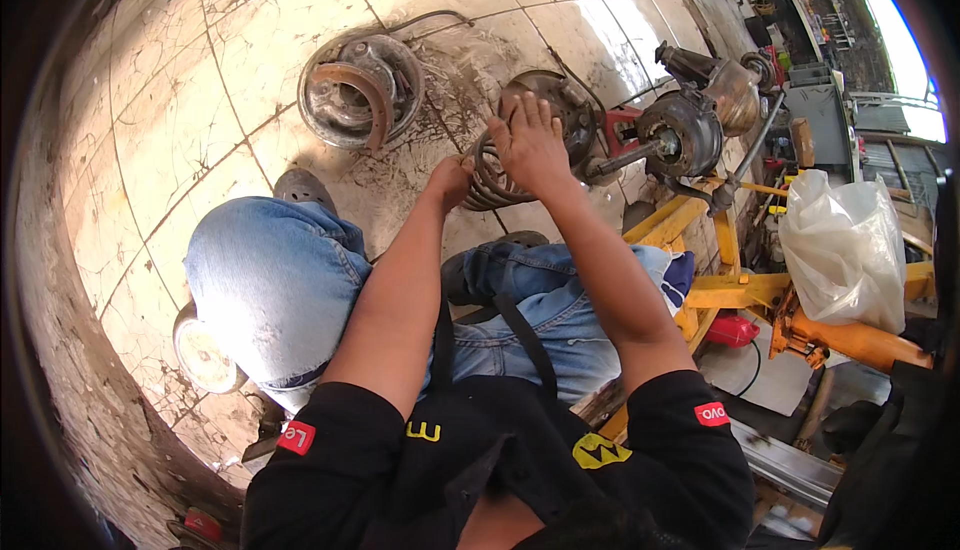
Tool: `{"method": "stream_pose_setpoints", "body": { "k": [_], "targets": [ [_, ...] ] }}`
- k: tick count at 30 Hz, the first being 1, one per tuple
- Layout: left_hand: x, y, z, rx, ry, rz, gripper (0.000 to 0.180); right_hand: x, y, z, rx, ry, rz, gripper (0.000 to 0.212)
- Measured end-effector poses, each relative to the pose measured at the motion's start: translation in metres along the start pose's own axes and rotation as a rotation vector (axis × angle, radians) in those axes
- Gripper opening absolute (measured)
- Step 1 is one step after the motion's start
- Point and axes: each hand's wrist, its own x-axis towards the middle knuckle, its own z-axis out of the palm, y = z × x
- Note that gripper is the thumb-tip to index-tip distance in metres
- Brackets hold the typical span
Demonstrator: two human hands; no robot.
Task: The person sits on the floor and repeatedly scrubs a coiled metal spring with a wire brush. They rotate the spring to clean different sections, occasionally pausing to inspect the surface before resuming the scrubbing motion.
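A metal coil spring (485, 188) stands over the tiled floor in front of my knees. My left hand (453, 180) is closed on its left side, with the fingertips partly hidden behind the coils. Across the top right of the coils lies my right hand (530, 145), its fingers stretched out and pointing away from me. Just beyond that hand sits a dark round brake backing plate (548, 90), partly covered by my fingers. To the left, a second round brake plate (318, 115) rests on the floor with a rusty curved brake shoe (382, 115) on it.
At right, an axle assembly (690, 130) with a shaft rises beside a yellow metal frame (710, 292). A clear plastic bag (842, 240) and an orange tool-like bar (850, 338) are farther right. A pale round disc (205, 350) lies by my left knee.
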Motion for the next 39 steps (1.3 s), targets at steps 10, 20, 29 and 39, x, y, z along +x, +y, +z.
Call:
{"method": "stream_pose_setpoints", "body": {
  "k": [10, 20, 29, 39],
  "targets": [
    [0.011, -0.014, -0.003, 0.180, 0.116, 0.064, 0.035, 0.019, 0.012, 0.005, -0.009, 0.067, 0.017, 0.053],
    [0.017, -0.019, -0.009, 0.184, 0.126, 0.005, 0.041, 0.021, 0.021, -0.006, 0.169, 0.020, -0.043, 0.057],
    [-0.010, 0.005, -0.016, -0.066, 0.116, -0.002, 0.030, -0.022, 0.005, 0.004, 0.133, -0.132, -0.475, 0.052],
    [0.001, 0.000, -0.005, 0.158, 0.138, -0.053, 0.036, -0.060, 0.074, -0.056, 0.263, 0.184, -0.091, 0.051]
  ]
}}
